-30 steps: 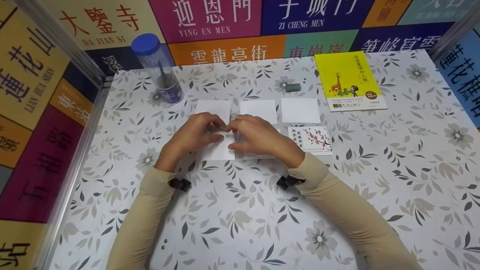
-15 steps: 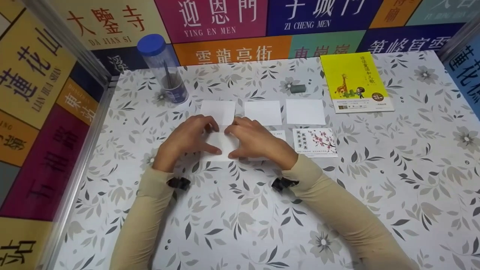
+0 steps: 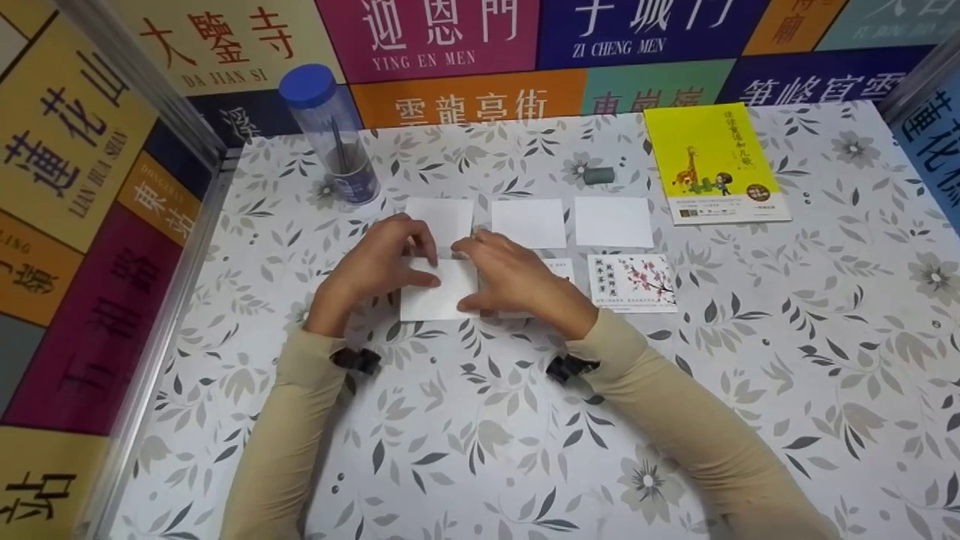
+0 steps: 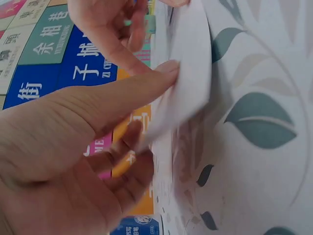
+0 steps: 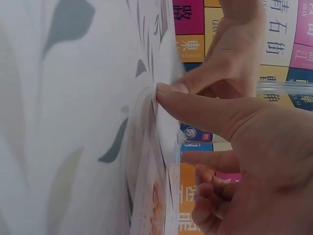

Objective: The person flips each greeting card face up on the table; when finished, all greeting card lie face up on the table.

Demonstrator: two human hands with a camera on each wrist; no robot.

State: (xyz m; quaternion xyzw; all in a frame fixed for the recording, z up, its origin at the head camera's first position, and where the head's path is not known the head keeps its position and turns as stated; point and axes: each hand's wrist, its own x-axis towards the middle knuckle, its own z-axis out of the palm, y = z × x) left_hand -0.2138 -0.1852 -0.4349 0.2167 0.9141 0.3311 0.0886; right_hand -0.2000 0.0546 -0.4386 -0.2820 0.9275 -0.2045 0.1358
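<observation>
A blank white card (image 3: 442,296) is between both hands in the head view, slightly raised and tilted in the left wrist view. My left hand (image 3: 379,259) pinches it on the left, thumb on its upper face and fingers at the far edge. At its right side my right hand (image 3: 517,274) holds it with the thumb at the near edge and the index finger at the far edge. A second card (image 3: 559,265) lies partly hidden under the right hand. Further right is a card with pink blossoms and Chinese characters (image 3: 634,283).
Behind the hands lie blank cards on the left (image 3: 446,216), in the middle (image 3: 527,223) and on the right (image 3: 613,221). A clear blue-lidded tube (image 3: 341,142), a small dark green cylinder (image 3: 598,175) and a yellow booklet (image 3: 718,161) stand or lie farther back on the flowered tablecloth.
The fingertips of the two hands have drawn apart, and more of the blank card shows between them. The head view has shifted slightly; the other things stay in place.
</observation>
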